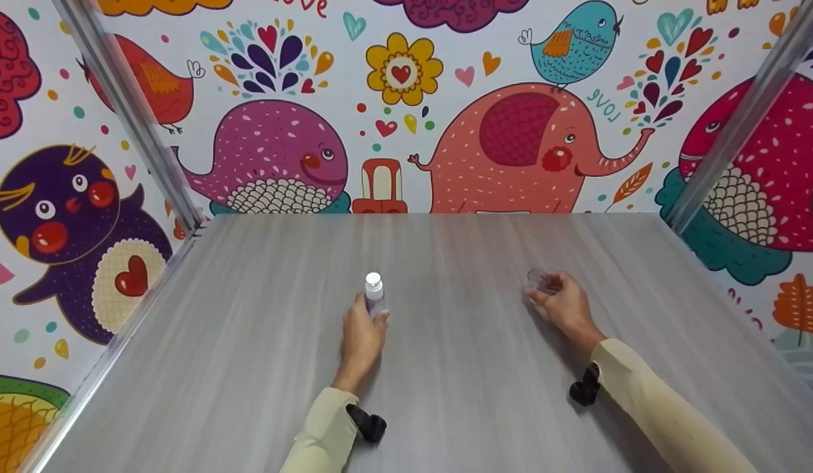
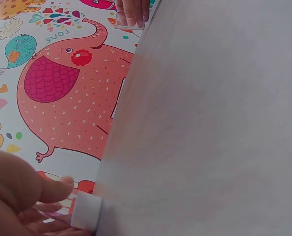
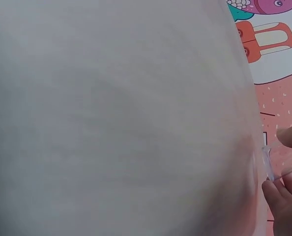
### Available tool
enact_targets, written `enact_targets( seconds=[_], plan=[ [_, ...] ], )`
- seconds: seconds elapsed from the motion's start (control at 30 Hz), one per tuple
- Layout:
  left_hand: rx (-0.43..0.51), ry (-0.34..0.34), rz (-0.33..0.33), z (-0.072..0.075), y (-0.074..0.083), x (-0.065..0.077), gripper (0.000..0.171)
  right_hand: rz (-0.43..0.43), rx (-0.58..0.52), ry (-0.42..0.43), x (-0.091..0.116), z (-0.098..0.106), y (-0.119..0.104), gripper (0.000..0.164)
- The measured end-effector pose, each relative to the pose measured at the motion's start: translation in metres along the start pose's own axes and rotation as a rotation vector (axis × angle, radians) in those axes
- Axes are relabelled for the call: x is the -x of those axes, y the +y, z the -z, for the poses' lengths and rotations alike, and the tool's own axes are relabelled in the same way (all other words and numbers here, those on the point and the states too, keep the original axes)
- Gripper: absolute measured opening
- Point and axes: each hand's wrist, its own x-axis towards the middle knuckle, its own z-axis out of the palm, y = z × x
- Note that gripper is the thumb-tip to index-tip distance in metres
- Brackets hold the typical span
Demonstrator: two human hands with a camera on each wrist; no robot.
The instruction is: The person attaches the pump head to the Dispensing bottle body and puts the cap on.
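My left hand (image 1: 364, 338) grips a small bottle with a see-through body (image 1: 375, 306) and a white top (image 1: 373, 282). The white top points away from me, beyond the fingertips. In the left wrist view, the thumb and fingers wrap the body and leave the white part (image 2: 87, 211) exposed. Over to the right, my right hand (image 1: 564, 302) pinches a small clear plastic cap (image 1: 536, 280) between thumb and fingers. The right wrist view shows the cap's clear edge (image 3: 269, 163) between thumb and fingertips. Bottle and cap are well apart.
Both hands are over a grey wood-grain table (image 1: 446, 368). A wall (image 1: 406, 131) printed with cartoon animals rises at its far edge. Metal posts (image 1: 137, 118) stand at the back corners. Each sleeve carries a black wrist device (image 1: 367, 424).
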Motion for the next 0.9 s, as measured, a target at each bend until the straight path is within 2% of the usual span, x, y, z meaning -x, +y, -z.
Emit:
enact_targets(
  seconds=[0.23,0.43,0.67,0.9],
  plan=[
    [0.002,0.009,-0.013,0.0011,0.0006,-0.0006,0.035,0.023,0.013,-0.002,-0.0005,-0.0044,-0.0049,0.048],
    [0.004,0.021,-0.023,0.0009,0.0005,0.0001,0.034,0.053,-0.018,-0.004,0.0001,-0.0065,-0.0080,0.048],
    [-0.009,0.021,-0.025,0.0015,0.0009,0.0010,0.033,0.112,0.018,0.046,0.0010,-0.0070,-0.0089,0.042],
    [0.020,0.023,-0.035,0.0010,0.0013,0.0006,0.032,0.169,0.001,0.095,0.0006,-0.0094,-0.0102,0.039]
  ],
)
